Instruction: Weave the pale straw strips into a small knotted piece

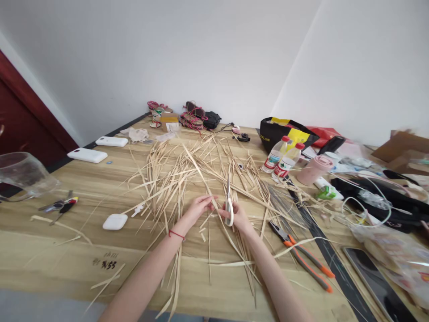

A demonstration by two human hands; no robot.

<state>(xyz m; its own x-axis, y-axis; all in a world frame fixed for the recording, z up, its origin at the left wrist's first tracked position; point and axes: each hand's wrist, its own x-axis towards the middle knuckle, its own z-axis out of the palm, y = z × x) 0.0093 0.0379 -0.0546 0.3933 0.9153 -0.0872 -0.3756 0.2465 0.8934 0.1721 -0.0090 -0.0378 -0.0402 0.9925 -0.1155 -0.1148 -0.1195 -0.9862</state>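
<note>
My left hand, with a red string at its wrist, has its fingers closed on a long pale strip, which looks like split bamboo or straw. That strip runs from the far side of the pile down past both hands. In my right hand is a pair of scissors with white handles, blades pointing away from me. The fingertips of my right hand come close to the strip; whether they touch it is unclear. Around and beneath the hands spreads a loose tangle of similar strips, with short cut bits between my arms.
Orange-handled pliers lie right of my right forearm. Two red-capped bottles, a pink cup and a black bag stand at the right. A white earphone case and a clear container are at the left.
</note>
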